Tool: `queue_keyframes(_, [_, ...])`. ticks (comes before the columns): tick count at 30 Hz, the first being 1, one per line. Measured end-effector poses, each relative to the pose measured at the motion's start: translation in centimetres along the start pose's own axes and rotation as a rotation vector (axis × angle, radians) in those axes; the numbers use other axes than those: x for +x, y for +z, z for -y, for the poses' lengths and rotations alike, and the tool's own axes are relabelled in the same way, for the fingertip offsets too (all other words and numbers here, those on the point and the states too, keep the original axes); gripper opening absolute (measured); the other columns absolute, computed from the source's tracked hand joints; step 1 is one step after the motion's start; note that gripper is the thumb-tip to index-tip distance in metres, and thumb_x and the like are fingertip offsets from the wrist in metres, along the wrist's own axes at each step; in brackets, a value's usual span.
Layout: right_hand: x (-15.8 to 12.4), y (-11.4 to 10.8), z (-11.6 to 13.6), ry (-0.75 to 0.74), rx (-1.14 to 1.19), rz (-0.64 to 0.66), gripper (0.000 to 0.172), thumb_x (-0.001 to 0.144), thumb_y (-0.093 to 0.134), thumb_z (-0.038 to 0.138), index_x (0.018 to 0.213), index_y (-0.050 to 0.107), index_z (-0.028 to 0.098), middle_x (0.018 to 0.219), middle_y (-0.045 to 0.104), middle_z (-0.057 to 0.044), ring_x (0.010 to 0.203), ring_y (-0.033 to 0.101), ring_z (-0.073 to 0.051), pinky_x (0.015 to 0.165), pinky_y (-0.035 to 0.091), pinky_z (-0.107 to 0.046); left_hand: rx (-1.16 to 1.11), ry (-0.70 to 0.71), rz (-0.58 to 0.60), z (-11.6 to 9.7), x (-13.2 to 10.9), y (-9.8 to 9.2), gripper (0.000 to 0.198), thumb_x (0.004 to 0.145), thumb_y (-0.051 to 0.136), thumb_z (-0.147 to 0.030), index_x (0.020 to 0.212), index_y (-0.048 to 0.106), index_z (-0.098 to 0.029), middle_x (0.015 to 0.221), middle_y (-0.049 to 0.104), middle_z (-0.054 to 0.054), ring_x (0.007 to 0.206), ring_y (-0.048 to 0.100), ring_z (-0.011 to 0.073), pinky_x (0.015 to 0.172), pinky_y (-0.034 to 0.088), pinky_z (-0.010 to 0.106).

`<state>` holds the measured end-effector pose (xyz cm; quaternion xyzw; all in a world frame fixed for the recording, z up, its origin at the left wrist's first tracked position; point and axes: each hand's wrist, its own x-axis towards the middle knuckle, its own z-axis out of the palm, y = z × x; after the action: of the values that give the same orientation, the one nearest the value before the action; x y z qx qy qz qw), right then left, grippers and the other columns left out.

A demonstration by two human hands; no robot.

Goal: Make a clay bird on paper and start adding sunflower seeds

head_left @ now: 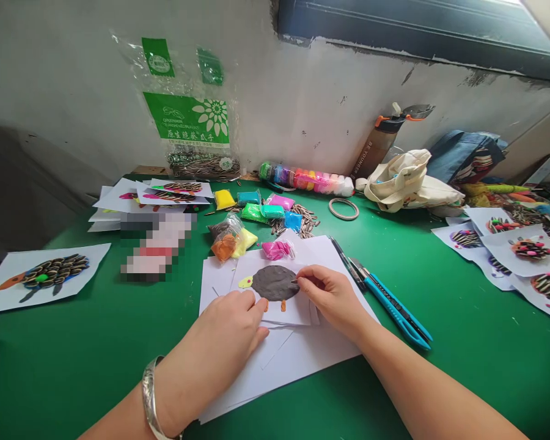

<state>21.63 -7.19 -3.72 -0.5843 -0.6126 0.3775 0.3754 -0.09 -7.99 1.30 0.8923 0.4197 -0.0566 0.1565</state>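
On a white card [244, 275] lies a clay animal with a flat black body [275, 282], a pale yellow head [245, 282] and two orange legs. My left hand [233, 327], with a silver bangle at the wrist, holds the card down at its lower left, fingers bent. Between thumb and fingertips, my right hand [327, 296] pinches a small dark sunflower seed [294, 281] at the right side of the black body. Larger white sheets [297, 360] lie under the card. A pink clay packet [277, 249] sits just beyond it.
Loose seeds [307, 220] and several clay packets [224, 199] lie behind the sheets. A blue cutter [394, 308] and a pen [346, 263] rest at right, near a tape ring [343, 209]. Seed-covered cards [55, 275] lie on both sides. A bottle [378, 143] and seed bag [192, 134] stand behind.
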Motion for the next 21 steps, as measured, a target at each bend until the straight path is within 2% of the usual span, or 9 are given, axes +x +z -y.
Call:
queue_keyframes(7, [0.0, 0.1, -0.2, 0.014, 0.014, -0.004, 0.016, 0.085, 0.055, 0.029, 0.084, 0.068, 0.021, 0.081, 0.068, -0.001, 0.075, 0.059, -0.017, 0.069, 0.045, -0.027, -0.061, 0.01, -0.019, 0.2, 0.1, 0.2, 0.019, 0.094, 0.05, -0.022, 0.11, 0.06, -0.02, 0.097, 0.06, 0.006, 0.089, 0.057, 0.0236, 0.075, 0.047, 0.036])
queue_keyframes(12, [0.0, 0.1, -0.2, 0.02, 0.025, 0.002, 0.016, 0.085, 0.055, 0.028, 0.086, 0.069, 0.02, 0.083, 0.068, -0.001, 0.077, 0.059, -0.018, 0.07, 0.045, -0.028, -0.045, 0.026, -0.008, 0.2, -0.1, -0.1, 0.02, 0.095, 0.047, -0.022, 0.11, 0.06, -0.021, 0.095, 0.061, 0.006, 0.086, 0.058, 0.0237, 0.07, 0.046, 0.035])
queue_keyframes(18, [0.1, 0.1, -0.3, 0.0, 0.015, -0.008, 0.017, 0.085, 0.055, 0.029, 0.083, 0.069, 0.02, 0.08, 0.068, -0.001, 0.074, 0.059, -0.017, 0.068, 0.045, -0.027, 0.045, 0.099, -0.071, -0.4, 0.0, 0.5, 0.033, 0.096, 0.047, -0.021, 0.128, 0.052, -0.021, 0.086, 0.063, 0.005, 0.079, 0.059, 0.0228, 0.064, 0.045, 0.032])
queue_keyframes(21, [0.1, 0.1, -0.5, -0.011, 0.011, -0.01, 0.017, 0.085, 0.055, 0.029, 0.083, 0.069, 0.02, 0.079, 0.067, -0.001, 0.073, 0.059, -0.017, 0.067, 0.045, -0.027, 0.068, 0.127, -0.085, -0.8, 0.6, 1.1, 0.033, 0.095, 0.047, -0.021, 0.127, 0.052, -0.02, 0.082, 0.063, 0.005, 0.073, 0.06, 0.0207, 0.061, 0.045, 0.029])
